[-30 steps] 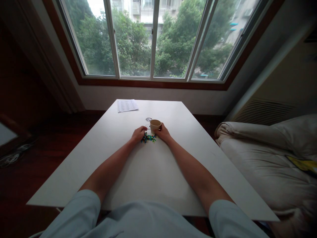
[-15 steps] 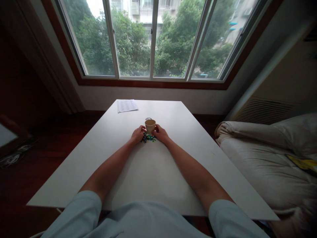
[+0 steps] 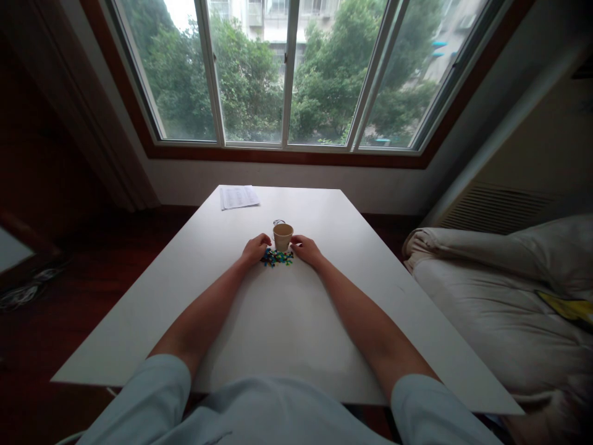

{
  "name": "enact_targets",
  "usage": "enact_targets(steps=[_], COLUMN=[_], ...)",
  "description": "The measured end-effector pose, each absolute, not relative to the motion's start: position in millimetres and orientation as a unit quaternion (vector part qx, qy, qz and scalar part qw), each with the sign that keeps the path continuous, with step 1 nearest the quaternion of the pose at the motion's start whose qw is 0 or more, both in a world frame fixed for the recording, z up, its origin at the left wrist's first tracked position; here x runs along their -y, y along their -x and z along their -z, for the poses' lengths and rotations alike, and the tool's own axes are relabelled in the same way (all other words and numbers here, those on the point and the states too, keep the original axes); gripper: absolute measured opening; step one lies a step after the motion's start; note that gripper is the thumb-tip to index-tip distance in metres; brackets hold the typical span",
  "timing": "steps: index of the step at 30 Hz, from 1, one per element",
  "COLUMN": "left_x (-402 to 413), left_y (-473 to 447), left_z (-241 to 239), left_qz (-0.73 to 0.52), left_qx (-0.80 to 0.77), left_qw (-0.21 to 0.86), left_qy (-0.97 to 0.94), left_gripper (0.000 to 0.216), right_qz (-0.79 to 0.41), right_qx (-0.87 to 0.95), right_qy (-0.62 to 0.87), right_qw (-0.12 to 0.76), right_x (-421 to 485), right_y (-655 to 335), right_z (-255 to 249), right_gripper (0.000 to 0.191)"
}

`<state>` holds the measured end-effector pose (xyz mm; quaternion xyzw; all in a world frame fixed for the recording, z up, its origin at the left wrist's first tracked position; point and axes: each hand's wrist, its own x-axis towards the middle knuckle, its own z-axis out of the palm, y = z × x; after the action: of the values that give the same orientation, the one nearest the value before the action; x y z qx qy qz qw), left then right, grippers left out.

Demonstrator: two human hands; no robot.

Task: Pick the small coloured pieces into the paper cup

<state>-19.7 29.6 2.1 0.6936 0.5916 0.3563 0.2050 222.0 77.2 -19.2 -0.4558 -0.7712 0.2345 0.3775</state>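
A tan paper cup (image 3: 283, 238) stands upright on the white table (image 3: 287, 327), mouth up. Just in front of it lies a loose pile of small blue, green and yellow pieces (image 3: 278, 258), too small to name. To the left of the cup, my left hand (image 3: 255, 249) rests at the pile's left edge with curved fingers and a gap to the cup. My right hand (image 3: 306, 250) is on the other side, fingers loosely bent and their tips close to the cup's wall; whether they touch it I cannot tell. Neither hand grips anything visible.
Behind the cup is a small dark looped item (image 3: 278, 221), partly hidden. Printed papers (image 3: 239, 197) lie at the table's far left corner. A pale sofa (image 3: 500, 315) stands to the right, and a window (image 3: 287, 80) is beyond the table.
Both hands have let go of the cup and drawn apart, the left one leftward and the right one slightly rightward. The cup stays standing behind the pile, more of which now shows.
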Motion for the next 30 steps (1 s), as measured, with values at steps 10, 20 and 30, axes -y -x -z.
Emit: enact_targets(steps=[10, 20, 30], left_x=[-32.0, -29.8, -15.1], left_y=[39.2, 46.8, 30.4], left_z=[-13.0, -22.3, -35.0], left_qz=[-0.228, -0.159, -0.136], left_qx=[-0.575, -0.547, -0.507], left_qw=[0.152, 0.102, 0.042], left_qy=[-0.771, -0.816, -0.850], left_gripper=[0.025, 0.020, 0.029], right_qz=[-0.237, -0.285, -0.262], right_qx=[0.844, 0.859, 0.873], right_qy=[0.435, 0.383, 0.381], right_qw=[0.204, 0.184, 0.153], right_x=[-69.1, -55.0, -55.7], right_y=[-239.5, -225.5, -224.1], right_z=[-4.3, -9.2, -13.9], right_gripper=[0.020, 0.021, 0.016])
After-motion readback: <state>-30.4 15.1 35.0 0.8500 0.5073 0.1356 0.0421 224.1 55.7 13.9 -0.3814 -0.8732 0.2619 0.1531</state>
